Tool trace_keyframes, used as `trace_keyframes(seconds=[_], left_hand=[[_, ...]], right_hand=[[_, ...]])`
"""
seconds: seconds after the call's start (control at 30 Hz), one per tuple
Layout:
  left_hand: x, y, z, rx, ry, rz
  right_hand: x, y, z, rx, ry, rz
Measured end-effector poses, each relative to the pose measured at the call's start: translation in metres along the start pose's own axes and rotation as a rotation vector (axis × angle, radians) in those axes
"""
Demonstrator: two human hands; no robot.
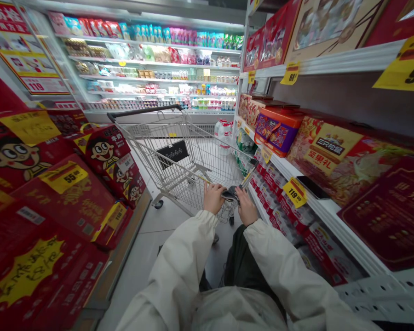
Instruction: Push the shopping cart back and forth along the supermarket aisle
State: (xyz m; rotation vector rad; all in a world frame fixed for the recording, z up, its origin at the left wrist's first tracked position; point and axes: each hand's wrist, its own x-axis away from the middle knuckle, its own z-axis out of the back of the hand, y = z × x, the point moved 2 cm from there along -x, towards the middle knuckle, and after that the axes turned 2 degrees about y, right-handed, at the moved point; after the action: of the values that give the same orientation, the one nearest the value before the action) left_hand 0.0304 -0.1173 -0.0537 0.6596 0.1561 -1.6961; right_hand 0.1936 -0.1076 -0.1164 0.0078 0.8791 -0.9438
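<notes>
My left hand [213, 197] and my right hand [246, 205] are close together at the near end of a wire shopping cart [148, 131]. Between them is a small dark grey item [230, 192], soft or folded in look, whose kind I cannot make out. The fingers of both hands are closed on it from either side. Thin yellow strips show along the cart's rim beside each hand. A black panel with pale drawings hangs inside the cart, which has its handle at the far end.
Red gift and milk boxes [105, 154] are stacked at left. Shelves on the right hold a purple-and-orange snack tub [278, 131], nut gift boxes [326, 156] and a black phone-like slab [312, 187] near the edge. A lit refrigerated display [158, 66] spans the back.
</notes>
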Motion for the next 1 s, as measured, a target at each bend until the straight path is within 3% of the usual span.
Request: trace_keyframes(seconds=[0.13,0.27,0.33,0.43,0.6,0.77,0.87,0.93,1.0], left_hand=[[0.003,0.005,-0.004,-0.012,-0.017,-0.001],[0.002,-0.014,0.0,-0.064,-0.017,-0.008],[0.0,-0.033,0.005,-0.114,-0.026,0.047],[-0.003,-0.055,0.012,-0.16,-0.098,0.048],[0.001,-0.061,0.017,-0.19,-0.162,0.009],[-0.002,-0.066,0.021,-0.18,-0.169,-0.013],[-0.017,-0.083,0.031,-0.16,-0.164,-0.023],[-0.03,-0.098,0.039,-0.176,-0.144,0.039],[-0.039,-0.107,0.042,-0.189,-0.191,0.019]], right_hand=[[-0.004,-0.001,0.013,0.009,-0.03,0.034],[-0.021,0.018,0.026,0.076,0.027,-0.049],[-0.024,0.016,0.023,0.097,0.081,-0.065],[-0.022,-0.006,0.002,0.086,0.117,-0.023],[-0.012,-0.043,-0.026,0.028,0.083,0.025],[-0.011,-0.034,-0.018,0.022,-0.011,0.127],[-0.014,-0.024,-0.014,0.055,-0.025,0.144],[-0.016,-0.018,-0.014,0.065,-0.025,0.138],[-0.019,-0.013,-0.015,0.078,-0.017,0.126]])
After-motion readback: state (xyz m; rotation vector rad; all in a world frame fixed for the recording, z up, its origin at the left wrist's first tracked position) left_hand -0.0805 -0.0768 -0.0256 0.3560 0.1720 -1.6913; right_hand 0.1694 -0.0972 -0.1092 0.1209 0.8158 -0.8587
